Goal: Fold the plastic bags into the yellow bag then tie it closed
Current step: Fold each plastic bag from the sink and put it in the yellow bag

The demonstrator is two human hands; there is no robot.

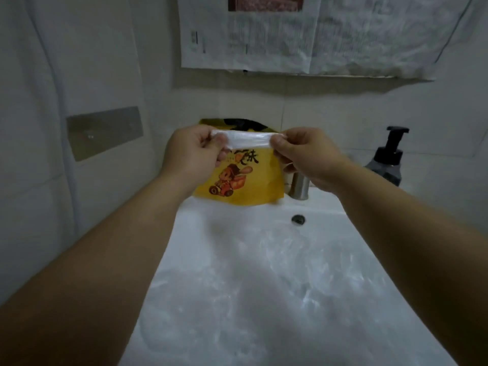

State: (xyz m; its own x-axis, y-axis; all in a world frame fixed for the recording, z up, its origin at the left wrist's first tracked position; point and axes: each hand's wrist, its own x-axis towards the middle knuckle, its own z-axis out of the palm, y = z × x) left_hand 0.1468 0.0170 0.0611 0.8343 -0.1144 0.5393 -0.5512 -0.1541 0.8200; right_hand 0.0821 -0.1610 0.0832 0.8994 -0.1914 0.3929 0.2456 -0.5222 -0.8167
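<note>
The white plastic bag (249, 140), folded into a narrow flat strip, was held level in the air between both hands. The left hand (194, 154) pinched its left end, with the fingers (219, 140) curled and clamped on the film. The right hand (307, 159) pinched its right end in the same way, its fingers (280, 141) closed on the strip. The strip was stretched straight between the two grips.

Directly behind and below the strip stood the yellow bag (245, 180), upright on the rear ledge of the sink (200, 220), with printed cartoon artwork facing the camera. Whether the left hand's lower fingers touched it could not be told.

Crinkled clear plastic film (264, 286) lay across the basin. A steel faucet (299, 187) rose just right of the yellow bag, partly behind the right hand. A dark pump bottle (388, 159) stood further right. A metal plate (104, 132) and printed papers (248, 35) were fixed to the wall
</note>
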